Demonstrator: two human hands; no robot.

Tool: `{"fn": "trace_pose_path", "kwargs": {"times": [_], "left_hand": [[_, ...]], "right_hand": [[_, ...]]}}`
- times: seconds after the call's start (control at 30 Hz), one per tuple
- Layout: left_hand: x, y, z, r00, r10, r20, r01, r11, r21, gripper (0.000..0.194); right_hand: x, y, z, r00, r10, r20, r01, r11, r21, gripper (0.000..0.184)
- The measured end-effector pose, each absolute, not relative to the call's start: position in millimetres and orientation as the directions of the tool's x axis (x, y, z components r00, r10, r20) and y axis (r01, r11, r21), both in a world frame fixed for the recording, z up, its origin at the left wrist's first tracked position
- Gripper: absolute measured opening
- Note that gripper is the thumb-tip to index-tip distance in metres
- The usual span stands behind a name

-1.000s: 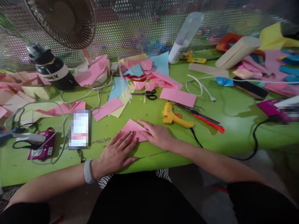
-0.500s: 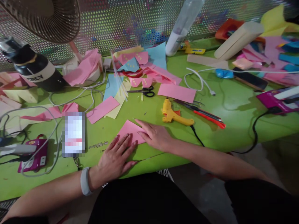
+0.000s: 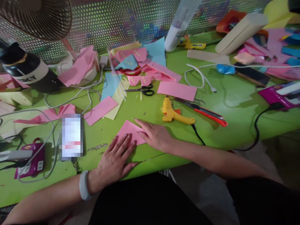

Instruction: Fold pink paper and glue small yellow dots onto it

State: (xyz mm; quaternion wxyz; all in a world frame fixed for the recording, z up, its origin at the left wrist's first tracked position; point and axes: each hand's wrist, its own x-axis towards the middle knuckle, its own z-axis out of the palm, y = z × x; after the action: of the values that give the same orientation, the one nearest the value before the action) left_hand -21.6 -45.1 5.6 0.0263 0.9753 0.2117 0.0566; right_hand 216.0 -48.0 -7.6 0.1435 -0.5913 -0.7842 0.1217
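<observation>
The green table spreads under everything, its near edge running just in front of my body. At its far left stands the fan, with the black bottle below it. My left hand lies flat, fingers spread and gripping nothing, its fingertips on the lower left part of the pink sheet. My right hand covers that sheet's right corner, index finger reaching along the upper right edge and thumb on top; I can't tell whether it pinches the paper, as the underside is hidden. The phone sits left of my left hand, well apart from the sheet. Beyond my right hand lies the yellow glue gun, its cord trailing towards the near edge (a bit close to my forearm). The sheet lies between my hands, its top corner pointing away from me, with bare green beyond it up to the black scissors.
</observation>
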Motion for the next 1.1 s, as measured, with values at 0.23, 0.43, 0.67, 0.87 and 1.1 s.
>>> {"fn": "trace_pose_path", "kwargs": {"times": [0.23,0.43,0.67,0.87,1.1], "left_hand": [[-21.3,-43.4,6.3,0.904,0.414,0.111,0.405,-0.910,0.094,0.075],[-20.8,-43.1,7.2,0.906,0.411,0.103,0.403,-0.911,0.093,0.076],[-20.5,-43.1,7.0,0.903,0.421,0.087,0.416,-0.906,0.074,0.073],[-20.4,-43.5,7.5,0.903,0.424,0.068,0.419,-0.905,0.067,0.073],[-20.0,-44.2,8.7,0.898,0.438,0.049,0.435,-0.898,0.066,0.074]], "right_hand": [[215.6,-50.0,-14.5,-0.269,0.952,0.142,0.888,0.303,-0.346,0.047],[215.8,-50.1,-12.2,-0.305,0.944,0.122,0.883,0.329,-0.336,0.046],[215.4,-49.8,-12.3,-0.314,0.940,0.131,0.886,0.340,-0.315,0.046],[215.5,-50.9,-13.0,-0.328,0.931,0.160,0.890,0.362,-0.277,0.046],[214.9,-50.8,-14.7,-0.327,0.930,0.170,0.898,0.361,-0.252,0.046]]}}
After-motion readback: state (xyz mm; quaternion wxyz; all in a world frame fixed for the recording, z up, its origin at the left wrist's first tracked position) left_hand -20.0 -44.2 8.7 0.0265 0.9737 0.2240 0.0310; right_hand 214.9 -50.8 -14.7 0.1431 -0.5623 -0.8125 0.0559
